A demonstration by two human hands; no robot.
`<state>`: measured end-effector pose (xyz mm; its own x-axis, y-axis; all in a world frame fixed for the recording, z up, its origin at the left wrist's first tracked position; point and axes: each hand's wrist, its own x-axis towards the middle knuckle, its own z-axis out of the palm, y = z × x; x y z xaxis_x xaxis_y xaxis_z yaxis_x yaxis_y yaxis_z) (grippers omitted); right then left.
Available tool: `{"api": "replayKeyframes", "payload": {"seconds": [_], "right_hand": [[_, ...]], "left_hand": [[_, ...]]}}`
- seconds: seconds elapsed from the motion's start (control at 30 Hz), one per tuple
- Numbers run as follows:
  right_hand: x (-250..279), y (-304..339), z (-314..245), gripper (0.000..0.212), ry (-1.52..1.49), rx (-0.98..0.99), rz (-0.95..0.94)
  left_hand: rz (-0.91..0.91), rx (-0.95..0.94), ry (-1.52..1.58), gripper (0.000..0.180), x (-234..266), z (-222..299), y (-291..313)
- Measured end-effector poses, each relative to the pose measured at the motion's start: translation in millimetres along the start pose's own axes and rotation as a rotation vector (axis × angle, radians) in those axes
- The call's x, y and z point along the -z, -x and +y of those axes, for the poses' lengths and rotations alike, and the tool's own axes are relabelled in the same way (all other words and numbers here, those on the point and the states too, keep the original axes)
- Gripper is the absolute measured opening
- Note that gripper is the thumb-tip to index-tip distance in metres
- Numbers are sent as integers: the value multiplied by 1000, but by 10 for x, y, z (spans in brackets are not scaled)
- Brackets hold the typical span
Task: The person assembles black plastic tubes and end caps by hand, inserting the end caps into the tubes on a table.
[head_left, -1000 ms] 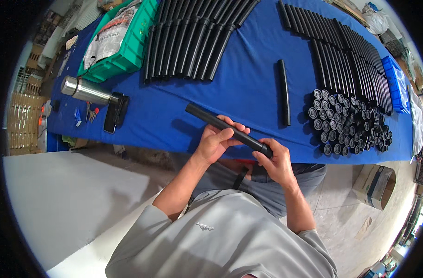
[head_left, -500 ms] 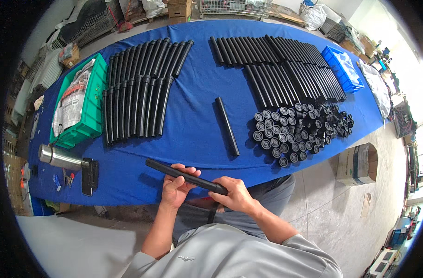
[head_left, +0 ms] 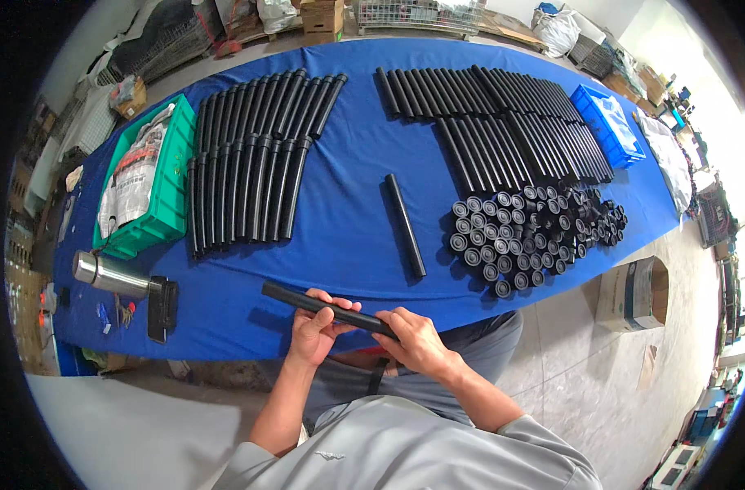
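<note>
A black tube [head_left: 284,296] is held at a slant above the table's near edge, its far end pointing up and left. My left hand [head_left: 315,333] is closed around its middle, thumb on top. At the near end, my right hand [head_left: 415,341] grips the tube and covers that tip, so whether a cap sits there is hidden. Beyond my hands a single loose black tube [head_left: 406,229] lies on the blue cloth. To its right is a cluster of round black caps [head_left: 503,245]. Rows of plain black tubes [head_left: 478,151] lie behind the caps.
Tubes with thicker collared ends [head_left: 246,180] lie in two rows at left. Beside them stand a green crate [head_left: 156,216], a steel flask [head_left: 115,273] and a black phone [head_left: 162,310]. A blue basket [head_left: 609,135] is at far right; a cardboard box [head_left: 633,294] rests on the floor.
My right hand's fingers have drawn in over the tube's near end, hiding the tip that showed before. The left hand keeps its hold; the whole view has shifted slightly.
</note>
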<state>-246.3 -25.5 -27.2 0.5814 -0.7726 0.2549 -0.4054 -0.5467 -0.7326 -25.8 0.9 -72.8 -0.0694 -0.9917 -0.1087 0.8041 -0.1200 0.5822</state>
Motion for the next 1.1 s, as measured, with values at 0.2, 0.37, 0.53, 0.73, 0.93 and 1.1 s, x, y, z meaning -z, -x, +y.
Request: {"api": "replayKeyframes", "payload": {"seconds": [0.2, 0.37, 0.53, 0.73, 0.93, 1.1], "right_hand": [[-15, 27, 45, 31, -22, -41, -2], [56, -13, -31, 30, -96, -71, 2], [135, 26, -3, 37, -800, -724, -262], [34, 105, -134, 43, 120, -54, -23], [139, 79, -155, 38, -503, -561, -238], [20, 82, -93, 29, 120, 55, 86]], "left_hand": [[-10, -16, 1, 25, -40, -9, -7], [-11, 3, 25, 29, -3, 22, 1], [-15, 49, 107, 30, 9, 2, -7], [-11, 35, 118, 29, 42, 9, -4], [-27, 49, 131, 27, 49, 10, 7], [-15, 49, 111, 24, 35, 18, 0]]}}
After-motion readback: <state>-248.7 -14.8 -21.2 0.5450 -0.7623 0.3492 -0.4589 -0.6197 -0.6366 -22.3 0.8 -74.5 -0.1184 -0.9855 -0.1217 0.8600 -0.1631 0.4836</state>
